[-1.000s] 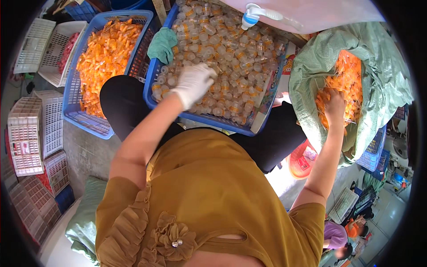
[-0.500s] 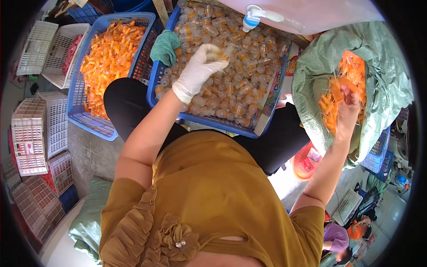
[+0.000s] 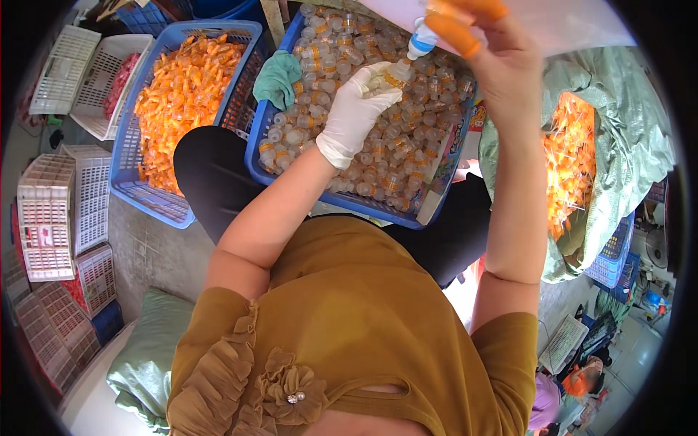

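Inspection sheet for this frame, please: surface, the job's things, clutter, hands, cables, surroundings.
Surface: bare concrete floor.
Job's things: blue crate of small clear bottles on the lap; one small bottle held over it.
Clutter: green cloth on the crate's corner; blue crate of orange caps; green sack of orange pieces.
Hands: left hand, white-gloved, grips the small bottle; right hand, orange finger cots, raised beside a blue-capped squeeze bottle.
Cables: nothing seen.
Surroundings: stacked white baskets at left.

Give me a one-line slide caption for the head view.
Gloved left hand holds a small bottle over a blue basket; right hand raised.
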`<state>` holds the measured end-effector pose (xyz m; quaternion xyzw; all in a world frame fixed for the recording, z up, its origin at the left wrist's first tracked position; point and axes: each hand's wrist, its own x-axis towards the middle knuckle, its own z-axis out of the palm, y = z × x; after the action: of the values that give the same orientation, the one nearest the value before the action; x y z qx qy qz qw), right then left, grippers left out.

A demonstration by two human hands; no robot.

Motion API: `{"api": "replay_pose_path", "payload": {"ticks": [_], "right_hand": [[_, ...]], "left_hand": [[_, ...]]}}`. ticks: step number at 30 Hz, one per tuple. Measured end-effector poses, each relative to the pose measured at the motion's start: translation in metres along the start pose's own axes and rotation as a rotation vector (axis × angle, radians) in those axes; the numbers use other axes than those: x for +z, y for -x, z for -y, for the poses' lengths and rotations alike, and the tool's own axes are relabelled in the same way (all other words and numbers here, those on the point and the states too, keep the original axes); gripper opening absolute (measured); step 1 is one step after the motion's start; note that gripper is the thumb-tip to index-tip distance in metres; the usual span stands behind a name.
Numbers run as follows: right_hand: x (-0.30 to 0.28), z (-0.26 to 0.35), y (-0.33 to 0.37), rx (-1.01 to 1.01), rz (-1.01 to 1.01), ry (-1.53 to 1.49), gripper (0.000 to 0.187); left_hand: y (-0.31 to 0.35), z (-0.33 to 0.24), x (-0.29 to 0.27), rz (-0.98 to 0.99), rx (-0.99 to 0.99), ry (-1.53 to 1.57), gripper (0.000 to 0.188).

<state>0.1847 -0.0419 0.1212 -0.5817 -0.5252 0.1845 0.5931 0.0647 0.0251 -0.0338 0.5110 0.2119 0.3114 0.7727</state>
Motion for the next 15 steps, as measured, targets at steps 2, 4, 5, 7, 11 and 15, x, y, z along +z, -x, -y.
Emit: {"api": "replay_pose_path", "payload": {"ticks": [2,4,5,7,11,15], "right_hand": [[-0.002,-0.027,0.004,0.068,0.010,-0.086,0.024],[0.002,-0.032,0.008,0.122,-0.005,-0.171,0.023],[-0.003,-0.028,0.009,0.136,0.011,-0.143,0.023],[-0.004,-0.024,0.008,0.142,-0.018,-0.123,0.024],[-0.002,-0.039,0.012,0.108,-0.064,-0.239,0.025],[0.000,-0.042,0.013,0.149,-0.097,-0.293,0.026]], "left_hand": [[-0.002,0.003,0.001,0.013,0.007,0.014,0.046],[-0.002,0.002,-0.001,0.013,0.008,0.029,0.046],[-0.002,0.003,-0.002,0.015,0.008,0.037,0.047],[-0.003,0.004,-0.004,0.016,0.027,0.036,0.047],[-0.005,0.007,-0.001,0.013,0.035,0.046,0.047],[-0.006,0.007,-0.002,-0.005,0.030,-0.004,0.046]]}}
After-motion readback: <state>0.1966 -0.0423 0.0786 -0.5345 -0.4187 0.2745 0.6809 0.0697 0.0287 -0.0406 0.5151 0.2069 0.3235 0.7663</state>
